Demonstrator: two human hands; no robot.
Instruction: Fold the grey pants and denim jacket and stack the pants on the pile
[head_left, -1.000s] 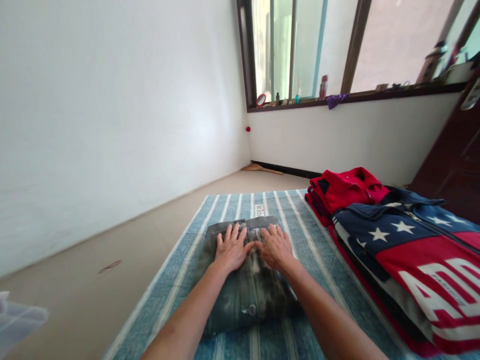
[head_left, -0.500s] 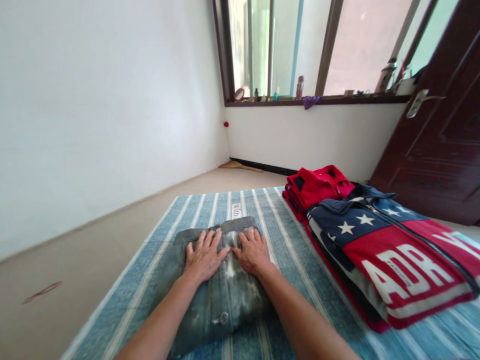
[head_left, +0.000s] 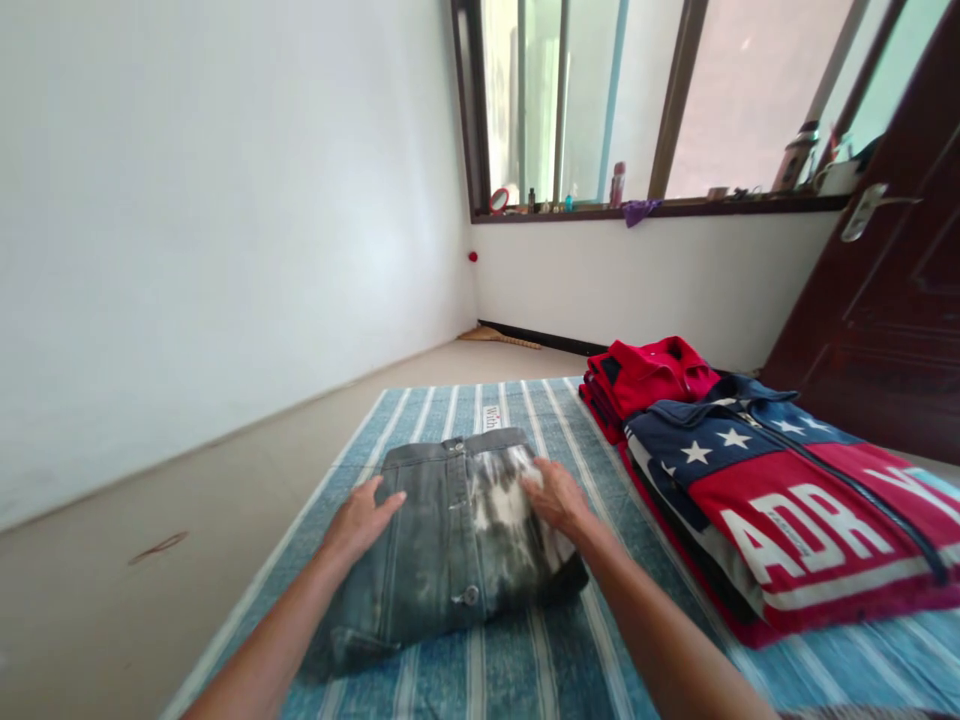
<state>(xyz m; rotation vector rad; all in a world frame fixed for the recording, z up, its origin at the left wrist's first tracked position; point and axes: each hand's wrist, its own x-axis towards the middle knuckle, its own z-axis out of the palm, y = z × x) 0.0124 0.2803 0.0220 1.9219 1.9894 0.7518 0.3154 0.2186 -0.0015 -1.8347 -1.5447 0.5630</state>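
Note:
A folded grey denim jacket [head_left: 427, 545] with a pale bleached patch and metal buttons lies on the blue-and-white striped cloth [head_left: 420, 410]. At its left edge rests my left hand [head_left: 364, 520], open, the thumb stretched over the denim and the other fingers partly hidden. My right hand [head_left: 559, 497] touches the upper right edge beside the pale patch, fingers loosely apart. Neither hand visibly pinches the cloth.
To the right lies a stack of folded clothes, topped by a navy and red zip jacket [head_left: 795, 500] with stars and letters. Behind it are folded red garments [head_left: 652, 375]. A dark door [head_left: 885, 330] stands at right. Small items line the windowsill [head_left: 675, 207].
My hands have moved apart, from flat on the jacket's middle out to its left and right edges. The view has shifted slightly left.

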